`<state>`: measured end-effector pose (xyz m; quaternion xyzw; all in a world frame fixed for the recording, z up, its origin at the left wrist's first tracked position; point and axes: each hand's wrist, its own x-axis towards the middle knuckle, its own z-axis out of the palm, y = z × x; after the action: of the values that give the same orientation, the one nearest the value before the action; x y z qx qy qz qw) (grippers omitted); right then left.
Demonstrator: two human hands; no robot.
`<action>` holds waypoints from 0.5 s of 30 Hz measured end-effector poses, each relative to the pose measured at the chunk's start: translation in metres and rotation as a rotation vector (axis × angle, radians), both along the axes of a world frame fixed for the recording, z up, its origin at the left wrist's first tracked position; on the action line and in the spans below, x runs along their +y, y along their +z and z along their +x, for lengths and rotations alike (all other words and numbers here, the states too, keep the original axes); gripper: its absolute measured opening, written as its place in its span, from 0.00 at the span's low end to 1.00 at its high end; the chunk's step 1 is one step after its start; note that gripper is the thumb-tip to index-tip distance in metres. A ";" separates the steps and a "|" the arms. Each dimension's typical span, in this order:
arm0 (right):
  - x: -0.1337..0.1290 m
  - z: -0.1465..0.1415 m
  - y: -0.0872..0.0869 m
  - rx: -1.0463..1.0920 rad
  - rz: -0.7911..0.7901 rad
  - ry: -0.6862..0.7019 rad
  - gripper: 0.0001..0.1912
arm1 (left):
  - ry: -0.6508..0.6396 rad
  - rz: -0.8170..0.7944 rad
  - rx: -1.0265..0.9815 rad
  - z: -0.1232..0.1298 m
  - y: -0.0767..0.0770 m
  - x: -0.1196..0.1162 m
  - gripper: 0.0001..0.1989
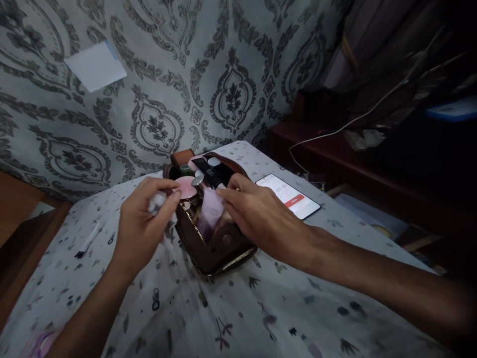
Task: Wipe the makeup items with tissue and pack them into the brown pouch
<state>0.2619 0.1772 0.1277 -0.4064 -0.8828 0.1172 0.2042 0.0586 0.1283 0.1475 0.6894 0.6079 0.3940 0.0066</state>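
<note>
An unzipped brown bag [194, 253] sits on the bed, packed with small cosmetics. My left hand [139, 223] is at its left side, thumb and forefinger closed at the rim of a shiny pink round case [185, 186]. A pale patch shows behind those fingers; I cannot tell what it is. Over the bag's right side is my right hand [261, 214], its fingers bent together beside the top of a lilac tube [210, 214] and the lower end of a black tube [206, 171]. What those fingertips grip is hidden. A small silvery round piece [197, 180] lies between the hands.
A lit phone [288, 195] lies right of the bag. On the left of the patterned sheet [238, 308] is a white pen-like stick [88, 241] with a dark end. White paper [97, 67] is on the patterned wall [160, 114]. A white cable [343, 130] hangs at right.
</note>
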 end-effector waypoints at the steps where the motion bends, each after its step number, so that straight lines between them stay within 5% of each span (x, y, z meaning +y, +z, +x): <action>1: -0.001 0.001 0.000 -0.020 -0.001 0.002 0.13 | 0.059 0.005 -0.061 -0.003 -0.003 -0.004 0.06; 4: -0.003 0.003 0.001 -0.075 0.004 0.002 0.14 | 0.168 -0.062 -0.217 -0.012 -0.017 -0.015 0.10; 9: -0.003 0.004 -0.001 -0.113 0.016 0.008 0.11 | 0.053 -0.223 -0.380 -0.010 -0.042 -0.020 0.12; 15: -0.004 0.003 -0.005 -0.132 0.060 -0.021 0.10 | -0.026 -0.212 -0.435 0.000 -0.047 -0.011 0.11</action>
<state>0.2652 0.1733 0.1224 -0.4164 -0.8931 0.0613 0.1587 0.0585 0.1173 0.1008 0.5914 0.6212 0.4672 0.2149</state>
